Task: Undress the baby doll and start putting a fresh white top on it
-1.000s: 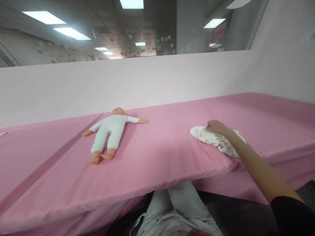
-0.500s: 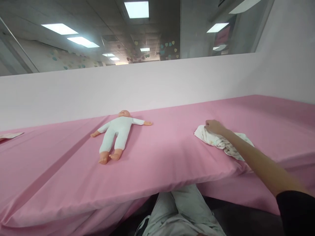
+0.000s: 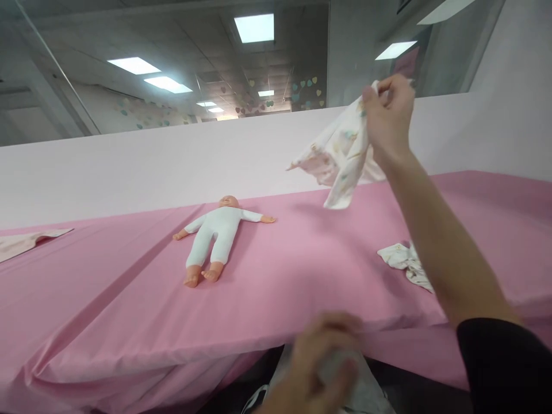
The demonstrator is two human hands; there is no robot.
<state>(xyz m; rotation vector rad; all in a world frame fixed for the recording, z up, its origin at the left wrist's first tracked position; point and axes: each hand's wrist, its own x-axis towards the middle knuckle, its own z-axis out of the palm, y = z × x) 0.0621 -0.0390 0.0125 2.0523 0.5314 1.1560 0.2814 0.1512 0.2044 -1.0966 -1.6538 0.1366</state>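
Observation:
My right hand [image 3: 390, 112] is raised above the pink surface, its fingers pinched on a white baby garment [image 3: 340, 152] with small coloured prints. The cloth hangs down in folds, clear of the surface. My left hand [image 3: 317, 362], blurred by motion, is low in front of the near edge. Its fingers are curved and apart from the thumb, with nothing seen between them. A baby doll [image 3: 218, 230] in a white suit lies on its back, arms spread, left of the middle. Another crumpled white printed cloth [image 3: 405, 261] lies beside my right forearm.
The pink sheet [image 3: 142, 322] covers a wide bed-like surface with a creased front edge. A pale pink flat cloth [image 3: 28, 241] lies at the far left. Behind stands a low white wall [image 3: 150, 167] with a window [image 3: 194, 52] above it.
My right hand has lifted the garment up off the surface, leaving another crumpled cloth behind. My left hand has come into view at the bottom. The view has shifted slightly left.

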